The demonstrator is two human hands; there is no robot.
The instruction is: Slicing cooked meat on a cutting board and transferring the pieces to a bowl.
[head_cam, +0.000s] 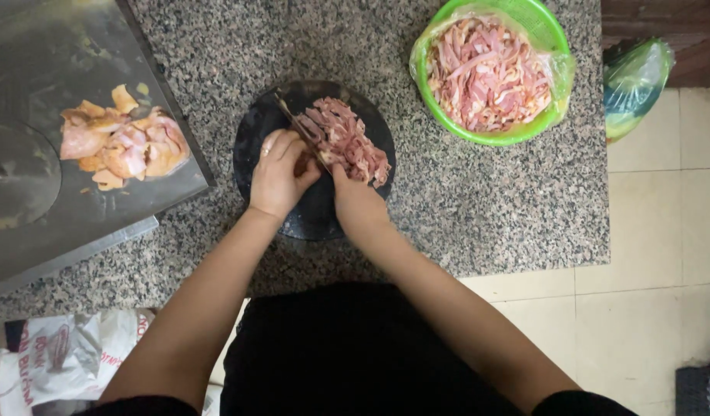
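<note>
Raw meat strips (347, 139) are piled on a round dark cutting board (255, 146) sitting on the speckled granite counter (478, 208), right under both hands. The left hand (280, 171) is curled into a loose fist on the board with the knuckles up, and it looks like it's bracing a piece of meat against the blade, though I can't really see what's under the fingers. The right hand (353, 194) is closed too, just beside the left, and seems to be wrapped around the handle of the knife (301, 131), whose blade runs diagonally away from it between the left hand and the pile. The handle itself is hidden, so that's a guess. The meat looks soft, floppy and wet, so I'd reckon it's slippery and light, the kind of stuff you pin flat from above with bent fingertips rather than pinch. Beyond the right hand and further out is a green colander (551, 31) lined with a plastic bag and full of more cut strips. Off past the left hand, a metal tray (31, 223) holds some pale, orangey trimmings (120, 139). A plastic bag (632, 77) sits off the counter's far edge over the tiled floor (647, 231).
</note>
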